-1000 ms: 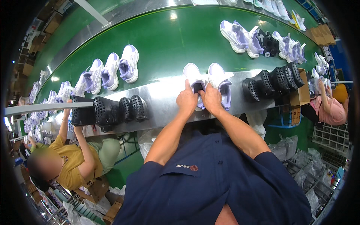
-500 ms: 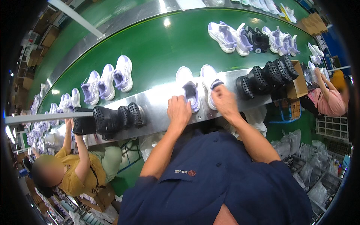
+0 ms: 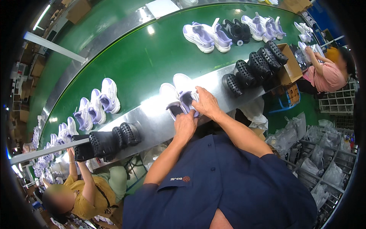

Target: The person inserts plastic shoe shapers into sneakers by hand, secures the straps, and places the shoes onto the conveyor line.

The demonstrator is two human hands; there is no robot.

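Observation:
A pair of white and lavender sneakers lies side by side at the near edge of the green conveyor belt (image 3: 152,57), heels over the steel ledge (image 3: 152,122). My left hand (image 3: 185,126) grips the heel end of the left sneaker (image 3: 167,95). Fingers of my right hand (image 3: 206,103) are curled into the opening of the right sneaker (image 3: 182,83). Both forearms reach up from my dark blue shirt.
Black perforated shoe forms stand in rows on the ledge at left (image 3: 108,141) and right (image 3: 253,65). More sneaker pairs ride the belt at left (image 3: 97,107) and far right (image 3: 207,36). One person in yellow (image 3: 82,191) works lower left, another in pink (image 3: 324,72) at right beside a cardboard box (image 3: 291,63).
The view has swung so the pair sits lower and more central. My hands have slid from the sneakers' tops down to their heel ends.

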